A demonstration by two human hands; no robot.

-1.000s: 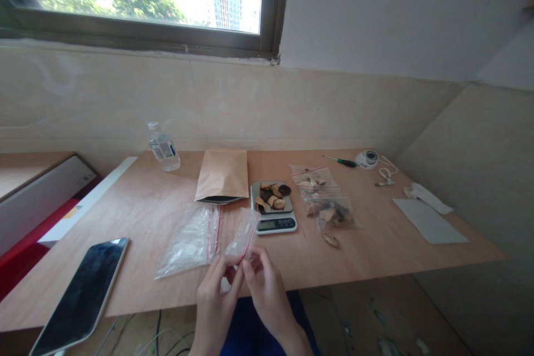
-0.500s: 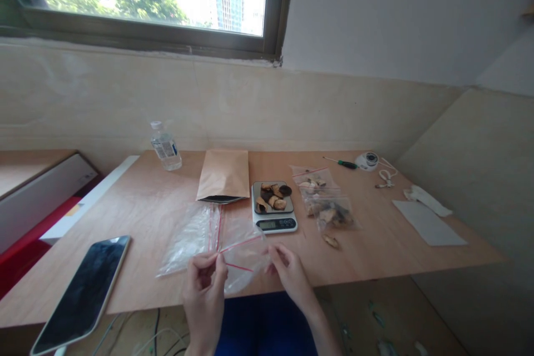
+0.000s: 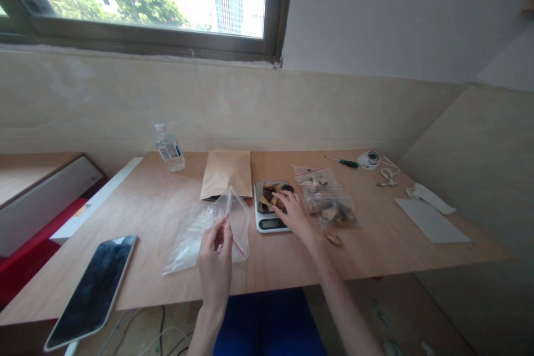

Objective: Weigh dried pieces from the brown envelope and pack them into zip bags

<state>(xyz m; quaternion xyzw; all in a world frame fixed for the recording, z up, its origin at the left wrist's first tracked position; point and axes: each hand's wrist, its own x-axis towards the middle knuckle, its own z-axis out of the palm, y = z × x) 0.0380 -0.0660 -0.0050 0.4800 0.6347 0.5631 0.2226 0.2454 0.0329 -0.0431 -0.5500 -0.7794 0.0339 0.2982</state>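
Observation:
My left hand (image 3: pixel 216 243), closed in a pinch, holds a clear zip-lock bag (image 3: pixel 241 219) with a red seal line by its edge. The bag stands up from the table, over a flat stack of clear bags (image 3: pixel 183 247). My right hand (image 3: pixel 295 216) reaches over a small white kitchen scale (image 3: pixel 261 225), thumb and fingers apart. Its fingertips are at the dried brown slices (image 3: pixel 267 193) heaped on the scale's plate; whether they touch them I cannot tell. The hand partly hides the plate and the display.
Behind the bags lies a brown paper pouch (image 3: pixel 228 169), with a water bottle (image 3: pixel 170 150) to its left. Filled zip bags (image 3: pixel 334 211) and a loose dried piece (image 3: pixel 332 239) are right of the scale. A phone (image 3: pixel 94 289) overhangs the front left edge. A screwdriver (image 3: pixel 348 163) lies farther back.
My right hand has let go of the clear bag and moved forward to the slices on the scale. My left hand keeps the bag, which has tipped upright and shifted left.

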